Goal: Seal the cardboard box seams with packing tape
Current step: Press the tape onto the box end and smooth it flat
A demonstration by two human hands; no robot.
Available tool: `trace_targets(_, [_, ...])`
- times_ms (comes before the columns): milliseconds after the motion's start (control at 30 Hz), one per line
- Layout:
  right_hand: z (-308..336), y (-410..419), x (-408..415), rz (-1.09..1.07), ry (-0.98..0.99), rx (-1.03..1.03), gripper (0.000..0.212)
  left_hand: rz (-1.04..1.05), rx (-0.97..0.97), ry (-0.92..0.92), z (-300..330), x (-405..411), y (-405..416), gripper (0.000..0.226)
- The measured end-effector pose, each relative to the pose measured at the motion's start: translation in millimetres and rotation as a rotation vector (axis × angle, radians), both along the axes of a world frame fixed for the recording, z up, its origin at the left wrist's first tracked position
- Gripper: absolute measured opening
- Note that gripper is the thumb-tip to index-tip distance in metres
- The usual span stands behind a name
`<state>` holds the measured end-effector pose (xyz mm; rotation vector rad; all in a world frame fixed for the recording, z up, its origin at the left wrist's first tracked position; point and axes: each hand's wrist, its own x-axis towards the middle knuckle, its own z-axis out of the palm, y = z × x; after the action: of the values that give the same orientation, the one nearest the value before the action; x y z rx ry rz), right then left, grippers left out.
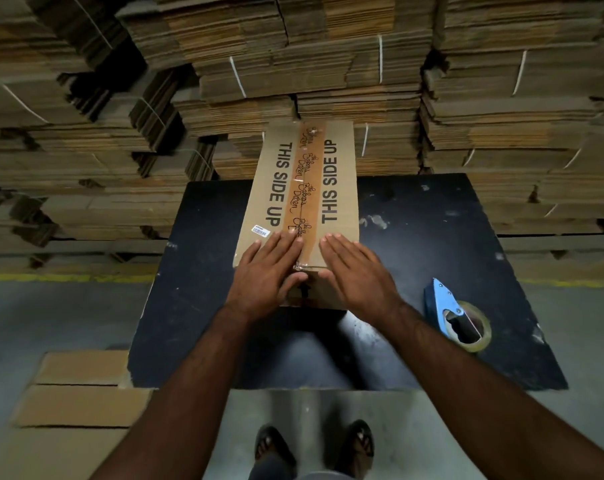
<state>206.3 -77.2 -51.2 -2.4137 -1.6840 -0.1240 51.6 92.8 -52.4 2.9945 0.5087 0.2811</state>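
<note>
Hands [311,271]: two, flat on one taped box [338,188]

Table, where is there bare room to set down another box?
The table is bare to the left of the box out to its left edge, and on the far right, between the box and the right edge, beyond the tape dispenser. The near middle is crowded: the left hand and right hand press flat on the box's near end.

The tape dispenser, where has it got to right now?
In the head view the tape dispenser lies on the dark table, to the right of the cardboard box, just beyond the right hand, untouched.
</note>
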Motion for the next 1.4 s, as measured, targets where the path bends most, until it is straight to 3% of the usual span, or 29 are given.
trace_targets(233, [-7.9, -5.7, 12.7, 0.080, -0.010, -0.008, 0.064, 0.003, 0.022, 0.019, 0.2, 1.9, -5.3, 0.067])
trace_targets(367, [-10.7, -17.5, 25.7, 0.192, -0.011, 0.020, 0.059, -0.005, 0.017, 0.046, 6.1, -4.9, -9.8, 0.087])
trace_targets(567, [-3.1, -35.8, 25.4, 0.277, 0.039, 0.028, 0.064, -0.031, 0.044, 0.022, 9.9, -18.2, -21.1, 0.082])
trace_targets(667, [4.9, -39.2, 17.4, 0.154, 0.339, 0.170, 0.069, -0.018, -0.062, 0.027, 19.8, -12.8, -26.5, 0.081])
trace_targets(767, [4.9, -46.8, 13.5, -0.088, 0.577, 0.501, 0.053, -0.096, -0.105, -0.018, 27.7, 4.9, -46.1, 0.073])
trace_targets(833, [-1.8, -56.1, 10.4, -0.256, 0.699, 0.584, 0.045, -0.140, -0.140, -0.033, 25.9, 20.6, -64.1, 0.062])
trace_targets(1133, [-21.8, -72.1, -10.7, -0.387, 0.783, 0.461, 0.040, -0.096, 0.049, -0.010, -4.4, 53.4, -88.8, 0.055])
trace_targets(1300, [-17.0, -73.3, -18.6, -0.380, 0.835, 0.454, 0.049, -0.163, 0.027, 0.024, 1.3, 48.8, -83.3, 0.060])
trace_targets(1400, [-10.4, -75.7, -18.1, -0.378, 0.907, 0.460, 0.053, -0.073, -0.053, 0.009, 7.0, 53.6, -91.7, 0.065])
